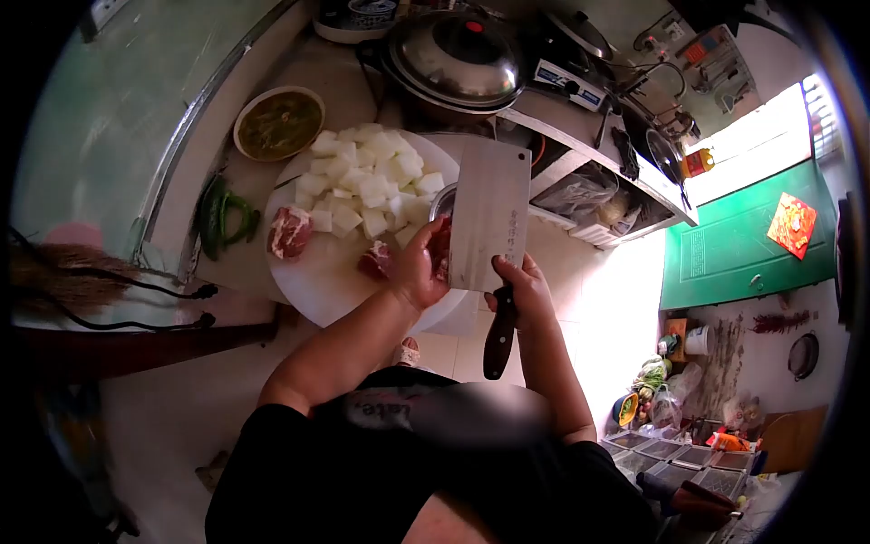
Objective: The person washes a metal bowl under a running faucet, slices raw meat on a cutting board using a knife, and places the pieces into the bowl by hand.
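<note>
Right hand point(526, 292) grips dark-handled, rectangular steel cleaver point(490, 213); left hand point(422, 274) curls against raw red meat point(441, 243), hold unclear. Meat transfer apparently underway; next move demands steadiness.

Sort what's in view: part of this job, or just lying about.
Part of the job, it seems: cleaver in the right hand; meat pieces; white chunks; round board.
Likely just about: lidded wok; red paper; wall strainer.

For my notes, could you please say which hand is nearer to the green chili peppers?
Left. The left hand is over the cutting board, right of the peppers in view; the right hand is farther right, holding the cleaver.
</note>
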`<move>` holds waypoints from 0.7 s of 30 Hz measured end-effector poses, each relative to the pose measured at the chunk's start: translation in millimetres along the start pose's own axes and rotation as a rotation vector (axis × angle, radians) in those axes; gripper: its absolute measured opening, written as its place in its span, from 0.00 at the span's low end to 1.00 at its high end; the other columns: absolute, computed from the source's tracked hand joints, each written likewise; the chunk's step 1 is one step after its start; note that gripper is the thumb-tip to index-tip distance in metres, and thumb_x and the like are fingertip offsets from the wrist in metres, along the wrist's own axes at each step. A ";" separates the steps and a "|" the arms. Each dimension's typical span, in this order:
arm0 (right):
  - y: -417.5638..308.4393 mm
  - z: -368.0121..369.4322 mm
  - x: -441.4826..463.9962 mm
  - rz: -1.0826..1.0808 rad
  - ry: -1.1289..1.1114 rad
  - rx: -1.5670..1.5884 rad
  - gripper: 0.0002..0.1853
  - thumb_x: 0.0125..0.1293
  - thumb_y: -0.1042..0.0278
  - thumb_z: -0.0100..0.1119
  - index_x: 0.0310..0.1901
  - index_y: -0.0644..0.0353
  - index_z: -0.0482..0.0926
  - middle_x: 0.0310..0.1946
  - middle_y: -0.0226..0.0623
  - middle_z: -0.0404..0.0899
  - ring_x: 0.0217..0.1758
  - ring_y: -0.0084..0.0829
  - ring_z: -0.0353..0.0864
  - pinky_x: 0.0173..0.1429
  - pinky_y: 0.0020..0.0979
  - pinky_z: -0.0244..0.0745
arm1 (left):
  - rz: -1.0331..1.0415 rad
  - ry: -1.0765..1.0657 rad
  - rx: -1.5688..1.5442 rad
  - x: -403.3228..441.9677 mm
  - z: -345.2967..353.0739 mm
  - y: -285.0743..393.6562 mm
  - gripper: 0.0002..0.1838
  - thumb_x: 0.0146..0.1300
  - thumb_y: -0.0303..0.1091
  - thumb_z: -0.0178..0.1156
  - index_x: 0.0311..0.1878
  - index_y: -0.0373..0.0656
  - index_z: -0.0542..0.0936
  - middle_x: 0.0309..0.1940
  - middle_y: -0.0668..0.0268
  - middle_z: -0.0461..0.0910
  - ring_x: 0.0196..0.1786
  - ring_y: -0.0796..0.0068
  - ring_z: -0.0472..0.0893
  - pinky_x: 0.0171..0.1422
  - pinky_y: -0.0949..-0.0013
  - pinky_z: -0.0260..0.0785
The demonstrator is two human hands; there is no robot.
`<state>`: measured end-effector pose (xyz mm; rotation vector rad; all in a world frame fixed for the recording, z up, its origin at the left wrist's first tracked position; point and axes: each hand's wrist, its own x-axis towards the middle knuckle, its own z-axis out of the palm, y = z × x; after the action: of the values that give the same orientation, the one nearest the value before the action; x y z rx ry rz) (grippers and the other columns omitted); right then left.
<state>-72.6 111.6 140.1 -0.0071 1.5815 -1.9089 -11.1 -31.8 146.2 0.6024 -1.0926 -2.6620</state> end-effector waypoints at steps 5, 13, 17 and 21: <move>-6.9 -19.8 3.3 -0.066 0.154 0.042 0.11 0.59 0.71 0.53 0.43 0.62 0.67 0.26 0.38 0.73 0.13 0.28 0.68 0.14 0.25 0.64 | 0.206 0.019 0.873 21.2 -6.6 -18.8 0.10 0.56 0.34 0.55 0.41 0.45 0.75 0.38 0.63 0.76 0.43 0.68 0.75 0.45 0.68 0.69; -27.6 -50.8 -11.0 -0.165 0.323 0.089 0.12 0.58 0.71 0.53 0.43 0.60 0.67 0.31 0.36 0.73 0.15 0.27 0.70 0.14 0.25 0.66 | 0.099 -0.205 -0.231 104.3 -11.1 -44.0 0.11 0.61 0.33 0.50 0.44 0.37 0.72 0.38 0.60 0.75 0.42 0.71 0.76 0.49 0.73 0.69; -27.9 -50.4 -15.0 -0.192 0.283 0.098 0.11 0.59 0.72 0.53 0.43 0.62 0.67 0.23 0.37 0.72 0.13 0.28 0.69 0.14 0.27 0.65 | 0.867 -0.225 0.934 129.3 -36.2 -80.2 0.17 0.62 0.35 0.50 0.52 0.35 0.70 0.47 0.52 0.73 0.52 0.57 0.72 0.59 0.65 0.61; -19.9 -48.3 -16.0 -0.163 0.294 0.074 0.11 0.59 0.72 0.52 0.42 0.63 0.67 0.20 0.37 0.72 0.12 0.28 0.69 0.14 0.26 0.64 | 0.708 -0.073 0.936 82.6 -69.7 -37.5 0.15 0.59 0.28 0.52 0.50 0.37 0.70 0.49 0.55 0.72 0.54 0.62 0.71 0.59 0.65 0.61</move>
<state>-88.5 162.8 150.7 0.1895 1.7443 -2.1735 -55.5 -76.4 50.6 0.1590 -2.0817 -1.4990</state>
